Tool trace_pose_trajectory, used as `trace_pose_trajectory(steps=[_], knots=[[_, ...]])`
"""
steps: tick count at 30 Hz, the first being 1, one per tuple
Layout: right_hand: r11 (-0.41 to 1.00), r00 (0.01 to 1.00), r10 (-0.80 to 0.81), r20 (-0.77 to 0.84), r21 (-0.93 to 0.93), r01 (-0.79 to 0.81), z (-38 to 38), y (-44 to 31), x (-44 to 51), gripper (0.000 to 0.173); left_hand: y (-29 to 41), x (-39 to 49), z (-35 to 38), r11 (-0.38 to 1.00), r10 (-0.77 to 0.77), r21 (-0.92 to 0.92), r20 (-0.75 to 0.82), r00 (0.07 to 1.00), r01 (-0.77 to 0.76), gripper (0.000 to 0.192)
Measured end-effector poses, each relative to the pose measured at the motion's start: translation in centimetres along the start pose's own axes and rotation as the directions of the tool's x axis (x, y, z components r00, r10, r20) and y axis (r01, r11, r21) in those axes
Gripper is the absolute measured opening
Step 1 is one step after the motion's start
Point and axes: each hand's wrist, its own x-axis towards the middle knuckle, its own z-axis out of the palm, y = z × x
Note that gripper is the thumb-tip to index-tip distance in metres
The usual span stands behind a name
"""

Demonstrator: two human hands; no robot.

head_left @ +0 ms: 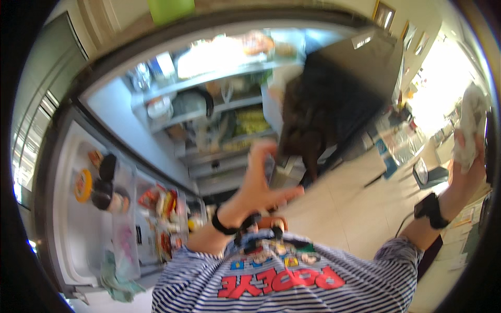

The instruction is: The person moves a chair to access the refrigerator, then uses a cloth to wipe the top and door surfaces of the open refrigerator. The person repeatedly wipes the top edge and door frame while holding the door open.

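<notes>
My left hand [258, 180] is in front of the open refrigerator [137, 125], fingers and thumb spread, with nothing in it. At the far right, my right hand [467, 152] is raised and closed around a whitish cloth [469, 113], somewhat blurred. Inside the refrigerator are shelves with a clear container [159, 107], packed food and a yellowish-green bundle [252, 121]. The left door [82, 242] stands open, its bins holding a yellow-lidded jar [83, 186], dark-lidded jars and colourful packets [166, 203]. A pale green cloth [117, 277] hangs over its lower edge.
A large dark panel [340, 94], perhaps the other refrigerator door, juts out at the upper right of the opening. Beyond it are a tiled floor [332, 211], a chair [428, 174] and a table [403, 143] bearing things. A green object [170, 9] is above the refrigerator.
</notes>
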Motion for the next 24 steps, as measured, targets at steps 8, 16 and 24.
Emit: trace_pose_trajectory(steps=[8, 16, 24], knots=[[0.994, 0.988, -0.051, -0.147, 0.084, 0.064, -7.0, -1.1, -3.7, 0.038, 3.0, 1.9, 2.8, 0.972, 0.199, -0.196, 0.391, 0.899, -0.13, 0.03], [0.912, 0.827, -0.355, -0.437, -0.358, 0.202, -11.9, 0.4, -8.1, 0.029, 4.9, 6.7, 0.4, 0.917, 0.379, -0.029, 0.38, 0.844, -0.399, 0.008], [0.802, 0.823, -0.44, -0.359, -0.57, 0.18, -12.3, 2.9, -7.1, 0.047, 7.3, 12.4, -5.6, 0.678, 0.468, 0.633, 0.02, 0.884, -0.374, 0.014]])
